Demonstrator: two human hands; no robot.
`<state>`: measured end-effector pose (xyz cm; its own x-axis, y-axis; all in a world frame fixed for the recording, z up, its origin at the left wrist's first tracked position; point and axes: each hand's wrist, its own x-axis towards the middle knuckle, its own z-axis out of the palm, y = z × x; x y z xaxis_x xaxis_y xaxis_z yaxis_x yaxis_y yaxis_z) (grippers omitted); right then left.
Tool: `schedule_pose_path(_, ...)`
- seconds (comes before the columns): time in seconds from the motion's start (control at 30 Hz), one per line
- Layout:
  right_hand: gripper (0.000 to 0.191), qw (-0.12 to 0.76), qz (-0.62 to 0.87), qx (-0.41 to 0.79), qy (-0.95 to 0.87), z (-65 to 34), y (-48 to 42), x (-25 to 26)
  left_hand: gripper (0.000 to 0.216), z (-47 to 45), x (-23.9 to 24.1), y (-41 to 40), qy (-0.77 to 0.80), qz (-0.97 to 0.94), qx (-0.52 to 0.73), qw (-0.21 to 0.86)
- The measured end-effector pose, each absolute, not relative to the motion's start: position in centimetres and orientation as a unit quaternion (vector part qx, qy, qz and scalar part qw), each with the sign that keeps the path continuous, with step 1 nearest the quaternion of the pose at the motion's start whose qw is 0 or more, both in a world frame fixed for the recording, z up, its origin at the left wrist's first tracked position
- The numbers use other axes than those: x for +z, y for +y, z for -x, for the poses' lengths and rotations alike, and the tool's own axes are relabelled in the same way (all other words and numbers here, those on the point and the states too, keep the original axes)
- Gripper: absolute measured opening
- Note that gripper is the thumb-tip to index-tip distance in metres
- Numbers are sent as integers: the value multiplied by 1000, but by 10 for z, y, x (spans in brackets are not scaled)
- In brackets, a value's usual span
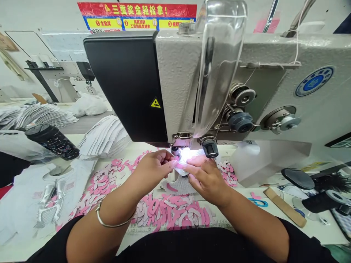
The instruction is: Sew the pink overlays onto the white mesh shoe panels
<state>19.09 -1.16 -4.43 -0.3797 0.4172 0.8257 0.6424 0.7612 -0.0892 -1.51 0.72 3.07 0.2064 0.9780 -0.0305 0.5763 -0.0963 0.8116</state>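
Under the lit needle area of a sewing machine (178, 62), my two hands meet at a white mesh shoe-upper piece (181, 185). My left hand (157, 166) is closed, pinching a small curved pink strip (179, 165) between thumb and fingertips close to the presser foot. On the other side, my right hand (210, 179) has its fingers pressed together on the mesh piece and the strip's right end. Another pink strip (172, 187) lies on the mesh nearer to me. Glare from the lamp hides the needle tip and the exact contact.
Loose pink and white strips (170, 212) cover the bed in front and to the left. Stacked white pieces (102, 137) and a black tumbler (52, 140) stand left. A clear plastic guard (268, 160), blue clip (257, 202), tan strip (285, 208) and black spool (323, 202) are at right.
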Motion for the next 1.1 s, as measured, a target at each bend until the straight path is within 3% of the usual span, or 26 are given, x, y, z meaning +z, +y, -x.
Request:
schedule_pose_path(0.27, 40, 451, 330, -152, -815, -188, -11, -43, 22, 15, 27, 3, 543, -730, 295, 293)
schedule_pose_path(0.47, 36, 449, 334, -146, -816, -187, -13, -42, 15, 17, 15, 8, 500, -768, 359, 176)
schedule_pose_path(0.77, 39, 444, 309, -116, -833, -192, -13, -37, 24, 19, 15, 6, 504, -683, 354, 393)
schedule_pose_path(1.1, 42, 446, 308, -103, -834, -194, -13, -38, 22, 12, 14, 7, 540, -657, 352, 390)
